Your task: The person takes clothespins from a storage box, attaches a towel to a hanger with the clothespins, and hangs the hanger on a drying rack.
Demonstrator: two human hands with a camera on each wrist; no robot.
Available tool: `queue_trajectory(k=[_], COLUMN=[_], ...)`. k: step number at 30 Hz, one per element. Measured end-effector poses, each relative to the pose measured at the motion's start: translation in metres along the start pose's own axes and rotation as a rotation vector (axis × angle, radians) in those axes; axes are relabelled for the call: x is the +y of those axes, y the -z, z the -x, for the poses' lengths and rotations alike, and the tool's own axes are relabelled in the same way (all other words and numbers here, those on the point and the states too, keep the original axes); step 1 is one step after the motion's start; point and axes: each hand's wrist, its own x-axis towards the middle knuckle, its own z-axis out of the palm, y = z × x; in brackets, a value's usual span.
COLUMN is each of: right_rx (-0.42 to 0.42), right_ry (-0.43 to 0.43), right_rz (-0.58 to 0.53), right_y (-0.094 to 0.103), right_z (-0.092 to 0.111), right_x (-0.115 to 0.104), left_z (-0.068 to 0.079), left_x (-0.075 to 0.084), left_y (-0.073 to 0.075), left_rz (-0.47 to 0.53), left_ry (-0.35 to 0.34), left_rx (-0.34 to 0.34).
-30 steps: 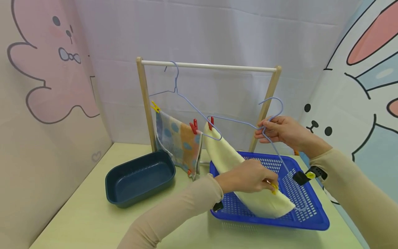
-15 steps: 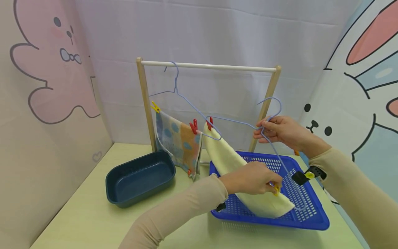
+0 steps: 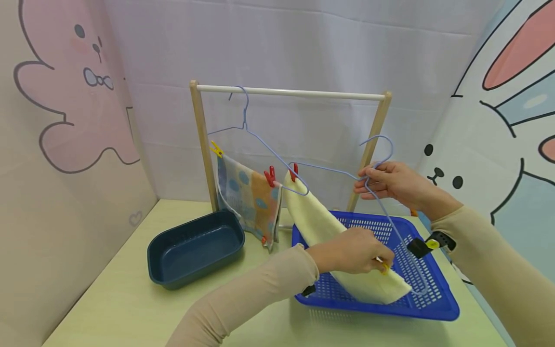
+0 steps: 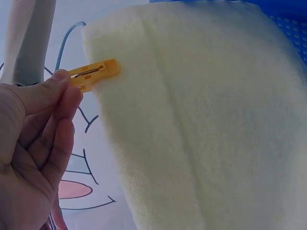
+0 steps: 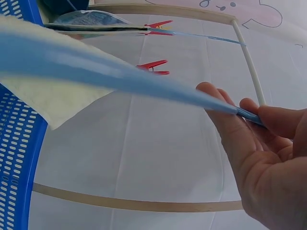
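My left hand pinches a yellow clothespin between thumb and fingers. In the left wrist view the clothespin's tip lies over the edge of a pale yellow towel; whether it bites the cloth is hard to tell. My right hand holds a blue wire hanger at its neck, hook upward. The hanger tilts, its right end low over the basket. A red clothespin fixes the towel's upper corner to the hanger's left end. The towel slants down from there, partly hidden behind my left hand.
A blue perforated basket lies under the towel. Behind it stands a rack with a white rail, where another hanger carries a patterned cloth with clothespins. A dark blue tub sits on the table at left.
My left hand has shifted slightly right with the yellow clothespin over the last second. The right hand and hanger stay almost still.
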Motion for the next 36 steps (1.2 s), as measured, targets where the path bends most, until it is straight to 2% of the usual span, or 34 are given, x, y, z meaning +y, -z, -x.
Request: queue_trajectory(k=[11, 18, 25, 30, 36], right_rx=[0.002, -0.001, -0.012, -0.002, 0.01], right_ry=[0.013, 0.015, 0.033, 0.014, 0.01], right_rz=[0.018, 0.063, 0.043, 0.048, 0.071], right_y=[0.005, 0.008, 0.009, 0.008, 0.008], right_z=[0.003, 0.003, 0.003, 0.004, 0.004], right_x=[0.003, 0.007, 0.008, 0.009, 0.01], left_z=[-0.003, -0.002, 0.003, 0.013, 0.031], left_x=[-0.001, -0.002, -0.008, -0.018, -0.033], left_y=[-0.006, -0.006, -0.001, 0.012, 0.037], left_rz=[0.071, 0.076, 0.101, 0.068, 0.039], left_ry=[0.105, 0.086, 0.091, 0.111, 0.152], left_rx=[-0.058, -0.051, -0.032, 0.017, 0.158])
